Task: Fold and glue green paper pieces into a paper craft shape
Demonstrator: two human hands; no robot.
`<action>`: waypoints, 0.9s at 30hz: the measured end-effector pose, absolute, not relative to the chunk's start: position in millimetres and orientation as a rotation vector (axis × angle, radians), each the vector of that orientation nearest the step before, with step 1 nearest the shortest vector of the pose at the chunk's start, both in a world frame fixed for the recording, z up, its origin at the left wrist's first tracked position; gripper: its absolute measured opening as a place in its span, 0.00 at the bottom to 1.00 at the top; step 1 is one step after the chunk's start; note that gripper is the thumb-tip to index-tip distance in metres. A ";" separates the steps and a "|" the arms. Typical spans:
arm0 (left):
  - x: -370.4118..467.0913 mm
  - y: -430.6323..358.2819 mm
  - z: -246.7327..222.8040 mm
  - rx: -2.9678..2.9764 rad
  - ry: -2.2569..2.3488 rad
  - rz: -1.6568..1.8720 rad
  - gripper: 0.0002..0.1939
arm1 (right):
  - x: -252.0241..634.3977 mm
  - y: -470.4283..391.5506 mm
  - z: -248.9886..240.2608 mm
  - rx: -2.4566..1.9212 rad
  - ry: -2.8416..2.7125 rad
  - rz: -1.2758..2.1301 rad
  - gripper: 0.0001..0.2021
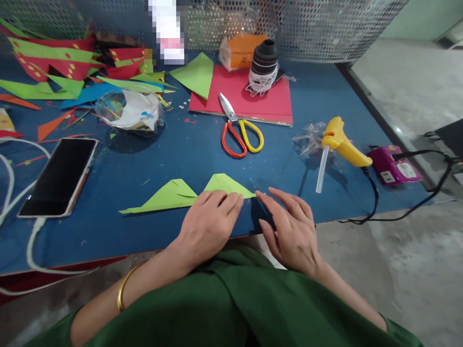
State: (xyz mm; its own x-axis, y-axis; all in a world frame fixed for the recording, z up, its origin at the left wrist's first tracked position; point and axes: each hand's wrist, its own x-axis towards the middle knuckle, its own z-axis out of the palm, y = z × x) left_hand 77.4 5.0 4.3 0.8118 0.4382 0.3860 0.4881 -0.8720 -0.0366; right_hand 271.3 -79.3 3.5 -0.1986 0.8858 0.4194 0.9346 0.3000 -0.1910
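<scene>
1. The left hand [210, 221] is noted at lower centre of the frame, fingers bent and drawn together, laid over the lower edge of the green paper [168, 196]; whether the paper is pinched or merely pressed cannot be told.
2. The right hand [292, 231], lower right of centre, is found loosely open, thumb apart; its forefinger is placed at the paper's right-hand point, and nothing is seen to be gripped.
3. The paper is located on the tabletop [162, 159] just below mid-frame, partly covered by the left hand and extended towards frame left.
4. The step in hand is judged to be flattening of a fold; steady holding and firm fingertip pressure are judged to be called for.
5. Beyond, scissors [233, 118] are observed untouched at upper centre.
</scene>
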 end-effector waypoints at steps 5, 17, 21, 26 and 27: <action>76.5 4.6 4.1 -2.868 -0.718 -0.529 0.15 | 264.5 -77.6 -4.5 -1.607 -2.229 -0.231 0.23; 77.7 4.0 3.9 -2.855 -0.730 -0.558 0.13 | 268.3 -87.3 -7.0 -1.655 -2.187 -0.164 0.27; 77.4 3.9 3.8 -2.858 -0.720 -0.558 0.14 | 265.5 -85.7 -6.7 -1.656 -2.189 -0.151 0.26; 77.2 3.5 3.6 -2.864 -0.709 -0.542 0.14 | 262.8 -83.5 -4.1 -1.659 -2.217 -0.150 0.28; 77.2 3.4 3.5 -2.862 -0.702 -0.540 0.14 | 262.3 -82.9 -3.7 -1.658 -2.234 -0.147 0.28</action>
State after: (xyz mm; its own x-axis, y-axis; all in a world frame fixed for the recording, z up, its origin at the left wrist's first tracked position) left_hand 77.2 3.4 3.5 0.8262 0.4190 0.3765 0.4714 -0.8802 -0.0548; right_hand 262.3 -82.9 -3.7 -0.2513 0.9061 0.3403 0.9429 0.3086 -0.1255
